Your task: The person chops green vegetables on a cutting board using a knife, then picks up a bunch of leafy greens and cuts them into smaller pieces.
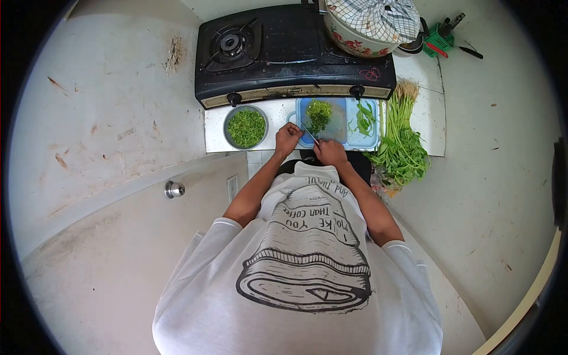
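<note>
1. While the person's white printed shirt [302,260] is filling the near part of the view, both bare forearms are reaching forward to the edge of the white tiled table [216,133], so the cutting is happening at full reach; standing closer would likely give steadier control.
2. Next out, the right hand [330,152] is clenching the handle of a knife [310,135], with the thin blade angling up and left onto the board. Keeping the tip low and rocking the blade looks like the cleaner way to chop.
3. Just left of it, the left hand [287,139] is resting curled at the near left corner of the blue cutting board [371,141]; whether its fingers are pinching any stems I cannot tell. Tucking the fingertips back from the edge of the blade seems wise.
4. Beyond the hands, the pile of chopped greens [319,113] is lying on the upper left part of the board, with a few uncut green stems [365,117] lying to its right.
5. Left of the board, a metal bowl [227,121] is holding greens already chopped fine, near enough for scraping across.
6. Right of the board, a bunch of long-stemmed greens [403,142] is lying with its pale root ends pointing away.
7. Farthest off, a black gas stove [284,53] is carrying a flowered pot [350,40] covered by a checked cloth [378,18].
</note>
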Motion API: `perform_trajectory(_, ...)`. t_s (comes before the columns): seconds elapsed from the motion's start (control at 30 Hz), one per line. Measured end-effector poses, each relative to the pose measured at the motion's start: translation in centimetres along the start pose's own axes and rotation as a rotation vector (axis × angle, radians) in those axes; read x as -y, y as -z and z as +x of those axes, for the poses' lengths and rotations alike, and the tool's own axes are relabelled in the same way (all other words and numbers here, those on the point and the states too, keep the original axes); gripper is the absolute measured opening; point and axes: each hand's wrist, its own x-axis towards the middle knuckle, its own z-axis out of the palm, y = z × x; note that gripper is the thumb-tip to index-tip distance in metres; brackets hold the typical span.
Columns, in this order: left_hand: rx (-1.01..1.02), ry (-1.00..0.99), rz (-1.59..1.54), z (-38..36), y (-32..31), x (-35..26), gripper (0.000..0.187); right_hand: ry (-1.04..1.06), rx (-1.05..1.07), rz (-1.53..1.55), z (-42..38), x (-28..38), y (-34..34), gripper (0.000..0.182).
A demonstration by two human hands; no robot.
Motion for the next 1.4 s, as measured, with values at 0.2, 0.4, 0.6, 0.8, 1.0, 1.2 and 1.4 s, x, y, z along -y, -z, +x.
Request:
perform_trajectory(0.2, 0.002, -0.042, -0.025, 0.1, 0.0, 0.2, 0.015, 0.007, 0.031, -0.016, -0.2, 0.1, -0.1, 0.042)
perform_trajectory(0.4, 0.038, -0.063, -0.033, -0.4, 0.4, 0.0, 0.017, 0.025, 0.043, 0.005, 0.5, 0.2, -0.4, 0.043)
perform_trajectory(0.6, 0.044, -0.13, -0.08, -0.4, 0.7, 1.0, 0.015, 0.007, 0.028, 0.001, -0.2, -0.3, 0.4, 0.042)
perform_trajectory(0.8, -0.019, -0.217, -0.016, -1.5, 1.6, -3.0, 0.028, -0.005, -0.123, 0.003, 0.5, -3.1, 1.2, 0.04)
perform_trajectory(1.0, 0.139, -0.543, 0.12, -1.6, 1.1, -5.7, 0.046, 0.009, -0.136, -0.011, 0.8, -2.7, 5.5, 0.039)
perform_trajectory(1.2, 0.304, -0.571, 0.367, -0.4, 1.3, -6.8, 0.05, 0.04, -0.182, 0.001, 0.2, -3.2, 6.5, 0.035)
perform_trajectory(1.4, 0.346, -0.475, 0.432, 0.7, 1.2, -8.1, 0.057, 0.04, -0.23, 0.065, -0.5, -3.8, 6.1, 0.031)
